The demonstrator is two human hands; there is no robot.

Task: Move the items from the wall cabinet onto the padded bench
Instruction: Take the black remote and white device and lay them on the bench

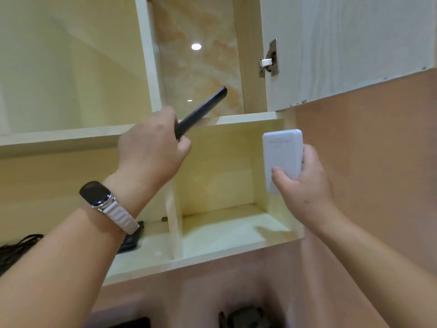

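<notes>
The wall cabinet [227, 253] of pale wood fills the view, seen from below, with open compartments. My left hand [151, 147], a watch on its wrist, grips a thin dark flat object [201, 112], seen edge-on and tilted up to the right, in front of the middle shelf. My right hand [305, 183] holds a white rectangular power bank [282, 155] upright at the cabinet's right edge. The lower right compartment behind it holds nothing. A dark item [132, 240] lies on the lower shelf, partly hidden behind my left forearm. The padded bench is out of view.
An open cabinet door [343, 48] with a metal hinge [269, 60] hangs at the upper right. Black cords [16, 249] lie on the lower shelf at far left. A pink wall [378, 162] lies to the right. Dark objects [246, 318] show at the bottom edge.
</notes>
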